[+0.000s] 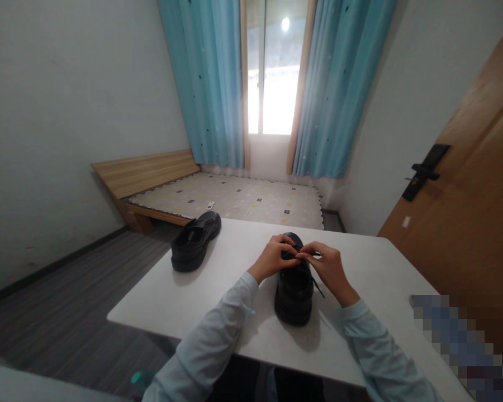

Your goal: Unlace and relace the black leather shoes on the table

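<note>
Both hands, left hand (273, 258) and right hand (329, 268), are pinching the thin black laces (314, 282) with closed fingers over the glossy black leather shoe (294, 293), which is steadied toe-away on the white desk (235, 251).

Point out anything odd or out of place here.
Two black shoes sit on the white table, an unusual spot. The far shoe lies askew near the left edge. Both hands, left and right, pinch the near shoe's laces.

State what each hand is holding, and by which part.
Both the left hand and right hand pinch the laces of the near black shoe, above its tongue.
</note>
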{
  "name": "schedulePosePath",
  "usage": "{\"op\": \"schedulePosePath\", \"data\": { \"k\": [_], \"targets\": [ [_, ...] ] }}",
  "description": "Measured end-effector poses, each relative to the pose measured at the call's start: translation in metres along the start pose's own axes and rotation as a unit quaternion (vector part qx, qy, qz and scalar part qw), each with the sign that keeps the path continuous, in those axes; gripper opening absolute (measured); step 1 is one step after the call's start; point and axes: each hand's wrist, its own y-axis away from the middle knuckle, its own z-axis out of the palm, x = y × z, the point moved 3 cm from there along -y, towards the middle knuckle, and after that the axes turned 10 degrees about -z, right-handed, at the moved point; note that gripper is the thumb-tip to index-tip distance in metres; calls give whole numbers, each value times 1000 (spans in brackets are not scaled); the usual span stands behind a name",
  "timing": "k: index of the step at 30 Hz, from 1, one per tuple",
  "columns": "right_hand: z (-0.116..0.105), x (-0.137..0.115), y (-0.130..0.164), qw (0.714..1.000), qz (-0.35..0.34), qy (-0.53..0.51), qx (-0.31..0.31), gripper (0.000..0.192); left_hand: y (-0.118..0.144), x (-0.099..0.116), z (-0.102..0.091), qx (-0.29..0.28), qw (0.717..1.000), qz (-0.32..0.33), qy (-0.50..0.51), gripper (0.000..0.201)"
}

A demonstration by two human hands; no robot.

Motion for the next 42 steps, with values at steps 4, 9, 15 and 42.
{"op": "schedulePosePath", "data": {
  "k": [4, 9, 15, 42],
  "targets": [
    [1, 1, 1, 1000, 18, -9, -6, 22, 0, -2, 4, 5, 1000, -1, -25, 15],
    [3, 5, -1, 998, -14, -11, -67, 24, 1, -1, 7, 13, 1000, 5, -14, 13],
    [1, 17, 0, 994, -35, 19, -105, 43, 3, 8, 0, 6, 1000, 27, 11, 7],
    [2, 30, 9, 977, 78, -80, -183, 63, 9, 5, -16, -220, 839, -132, 480, 35]
  ]
}}
